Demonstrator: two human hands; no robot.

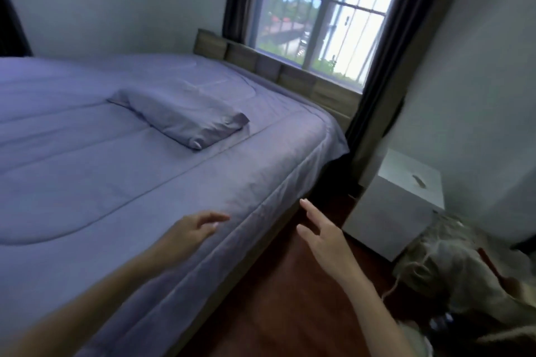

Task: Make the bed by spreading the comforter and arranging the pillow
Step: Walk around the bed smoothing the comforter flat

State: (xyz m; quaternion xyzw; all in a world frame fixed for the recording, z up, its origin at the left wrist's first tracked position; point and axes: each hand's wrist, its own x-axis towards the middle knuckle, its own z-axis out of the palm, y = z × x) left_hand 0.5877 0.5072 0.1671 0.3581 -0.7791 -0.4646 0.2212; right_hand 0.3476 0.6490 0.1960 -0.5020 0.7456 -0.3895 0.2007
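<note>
Comforter (95, 159) spread, pillow (179, 116) atop — both hands apparently empty.

You see the purple comforter (87, 159) spread flat over the whole bed, right up to the headboard (293, 78). Few wrinkles, stitched seams showing, one edge hanging down the side. The matching purple pillow (179, 116) lies flat on top, short of the headboard, skewed to it.
</note>
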